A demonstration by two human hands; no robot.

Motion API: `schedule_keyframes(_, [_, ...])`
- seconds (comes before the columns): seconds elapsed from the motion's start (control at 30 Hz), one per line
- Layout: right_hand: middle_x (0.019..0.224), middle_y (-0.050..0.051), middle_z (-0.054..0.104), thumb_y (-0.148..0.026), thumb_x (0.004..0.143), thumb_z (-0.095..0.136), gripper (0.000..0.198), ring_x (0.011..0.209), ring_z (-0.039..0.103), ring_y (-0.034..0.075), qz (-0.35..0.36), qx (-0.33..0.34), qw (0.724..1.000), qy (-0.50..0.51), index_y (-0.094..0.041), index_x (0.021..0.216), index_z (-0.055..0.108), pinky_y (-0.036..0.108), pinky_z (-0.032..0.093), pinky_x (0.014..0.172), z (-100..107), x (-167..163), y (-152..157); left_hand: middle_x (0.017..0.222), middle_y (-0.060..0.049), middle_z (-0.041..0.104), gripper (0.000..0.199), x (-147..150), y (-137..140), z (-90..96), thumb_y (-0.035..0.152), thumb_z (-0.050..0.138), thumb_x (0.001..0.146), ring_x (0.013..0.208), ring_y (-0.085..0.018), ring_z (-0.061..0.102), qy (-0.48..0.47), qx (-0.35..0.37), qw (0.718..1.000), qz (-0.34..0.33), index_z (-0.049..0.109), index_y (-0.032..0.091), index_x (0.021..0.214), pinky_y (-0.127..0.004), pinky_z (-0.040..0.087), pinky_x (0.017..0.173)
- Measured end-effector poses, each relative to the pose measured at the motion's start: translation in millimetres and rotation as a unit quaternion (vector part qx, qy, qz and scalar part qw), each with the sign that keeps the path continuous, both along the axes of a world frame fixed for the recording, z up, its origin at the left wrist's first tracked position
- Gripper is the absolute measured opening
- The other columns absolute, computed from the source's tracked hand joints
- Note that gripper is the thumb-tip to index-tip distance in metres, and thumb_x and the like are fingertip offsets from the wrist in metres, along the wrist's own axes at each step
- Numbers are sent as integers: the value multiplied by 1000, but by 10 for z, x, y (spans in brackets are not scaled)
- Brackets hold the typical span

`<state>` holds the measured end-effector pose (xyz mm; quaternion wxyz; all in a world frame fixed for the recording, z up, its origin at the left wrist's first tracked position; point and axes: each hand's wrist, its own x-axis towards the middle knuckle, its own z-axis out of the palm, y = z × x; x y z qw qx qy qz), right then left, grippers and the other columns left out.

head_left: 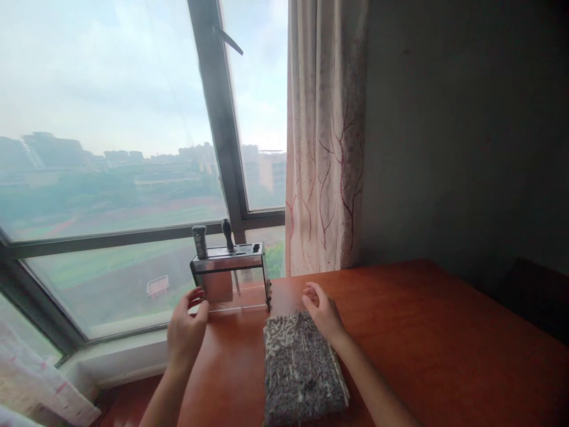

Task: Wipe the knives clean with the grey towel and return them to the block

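A knife rack (235, 254) with a metal top and see-through lower part stands at the table's window-side edge. A cleaver (217, 284) hangs in it with its grey handle upward, beside a second knife (227, 235) with a dark handle. My left hand (189, 323) is at the rack's lower left side, fingers curved with a gap between thumb and forefinger; whether it touches the rack I cannot tell. To the rack's right, my right hand (320, 311) is raised with bent, parted fingers and nothing in it. Below lies a folded, shaggy grey and cream cloth (302, 367).
The reddish-brown wooden table (422, 338) stretches to the right. Behind the rack is a large window with a grey frame (217, 112). A pale curtain (329, 136) with a branch pattern hangs at the back, and another curtain (40, 367) is at lower left.
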<state>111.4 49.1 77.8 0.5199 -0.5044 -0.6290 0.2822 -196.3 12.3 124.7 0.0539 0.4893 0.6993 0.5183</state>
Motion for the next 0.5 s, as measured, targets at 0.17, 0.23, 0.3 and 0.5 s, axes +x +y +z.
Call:
schedule_keyframes(0.17, [111, 10, 67, -22, 77, 57, 54, 93, 65, 19, 73, -2, 997, -12, -18, 130, 49, 32, 51, 84, 485, -484, 315, 124, -15, 59, 73, -471, 321, 212, 35, 62, 68, 124, -34, 47, -116, -1, 992, -52, 41, 20, 136, -50, 37, 101])
schedule_keyframes(0.23, [118, 12, 64, -22, 74, 61, 65, 103, 62, 23, 94, -3, 995, -22, -18, 136, 43, 35, 49, 89, 585, -680, 416, 124, -15, 59, 79, -500, 413, 236, 33, 65, 65, 126, -34, 46, -150, -9, 984, -94, 39, 20, 138, -48, 38, 101])
schedule_keyframes(0.3, [125, 12, 60, -20, 71, 63, 72, 116, 55, 26, 115, -4, 993, -29, -19, 139, 40, 37, 44, 97, 626, -837, 478, 121, -14, 62, 76, -500, 466, 234, 31, 66, 65, 124, -33, 49, -179, -13, 974, -141, 42, 20, 136, -47, 39, 101])
schedule_keyframes(0.5, [127, 7, 59, -22, 68, 67, 83, 120, 53, 24, 167, -4, 986, -21, -23, 143, 32, 35, 45, 96, 572, -974, 490, 124, -13, 62, 73, -560, 483, 172, 32, 70, 63, 125, -34, 48, -175, -6, 971, -164, 48, 21, 132, -49, 35, 104])
